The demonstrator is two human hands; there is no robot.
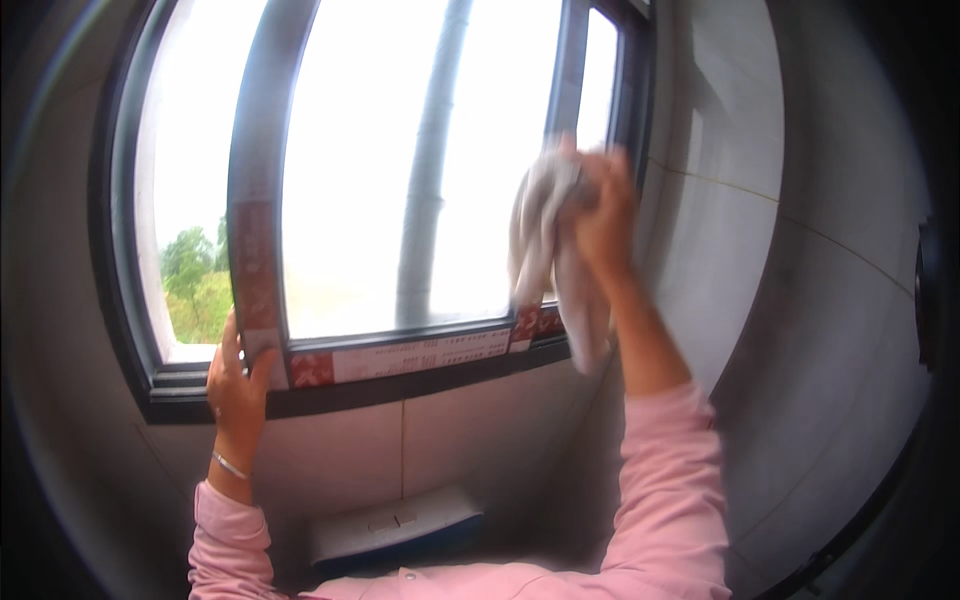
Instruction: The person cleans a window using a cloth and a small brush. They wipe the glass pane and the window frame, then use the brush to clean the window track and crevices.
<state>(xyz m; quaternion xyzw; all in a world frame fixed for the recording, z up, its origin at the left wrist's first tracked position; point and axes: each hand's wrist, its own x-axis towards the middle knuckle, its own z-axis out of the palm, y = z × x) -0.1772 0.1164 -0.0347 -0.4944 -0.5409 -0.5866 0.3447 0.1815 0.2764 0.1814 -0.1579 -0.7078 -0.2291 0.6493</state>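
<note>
A sliding window sash [259, 172] stands partly open in its dark frame [315, 405], with printed red-and-white protective film on its rails. My left hand [238, 375] grips the lower left edge of this sash, thumb on the room side and fingers behind the edge. A light grey cloth [551, 195] hangs bunched from my right hand [611, 206], in front of the sash's right stile. Motion blurs both the hand and the cloth, so I cannot tell whether the cloth touches the window.
Light tiled wall [720, 150] turns toward me on the right. Beneath the window sits a white toilet cistern or box [397, 521] with a blue front. A dark fixture [924, 292] juts in at the far right. Trees [187, 262] show outside through the gap.
</note>
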